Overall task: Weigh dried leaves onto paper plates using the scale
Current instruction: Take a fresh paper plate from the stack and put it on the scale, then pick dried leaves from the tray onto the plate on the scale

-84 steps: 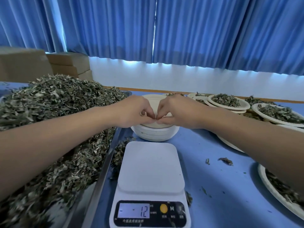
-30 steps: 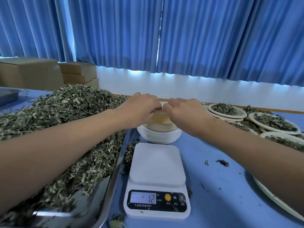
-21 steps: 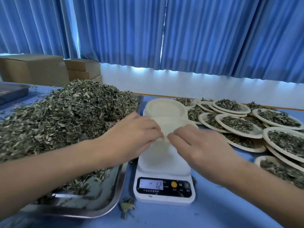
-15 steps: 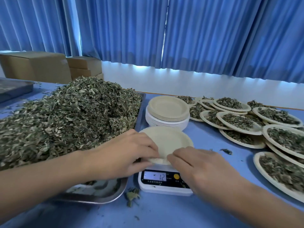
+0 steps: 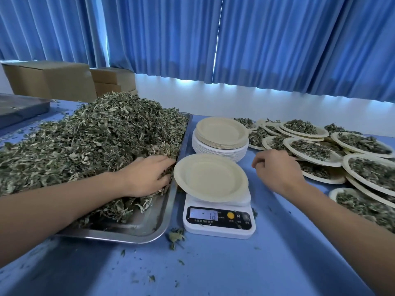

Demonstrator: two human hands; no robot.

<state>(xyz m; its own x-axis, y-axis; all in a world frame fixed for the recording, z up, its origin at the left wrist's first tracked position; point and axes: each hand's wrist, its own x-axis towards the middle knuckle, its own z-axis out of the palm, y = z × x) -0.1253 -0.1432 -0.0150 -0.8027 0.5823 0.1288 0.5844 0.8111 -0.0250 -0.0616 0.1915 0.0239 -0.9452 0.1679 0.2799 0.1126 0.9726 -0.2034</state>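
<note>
While the paper plate (image 5: 210, 178) sat empty on the scale (image 5: 220, 228), my left hand (image 5: 147, 176) gripped dried leaves (image 5: 96, 135), my right hand (image 5: 275, 169) hung half-curled, empty; next, I judged, a light, measured drop.

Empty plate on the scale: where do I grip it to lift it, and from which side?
Probably pinch the empty plate by its right rim, coming from the right with the right hand: the upturned lip is free, whereas the left rim overhangs the scale against the tray.
</note>
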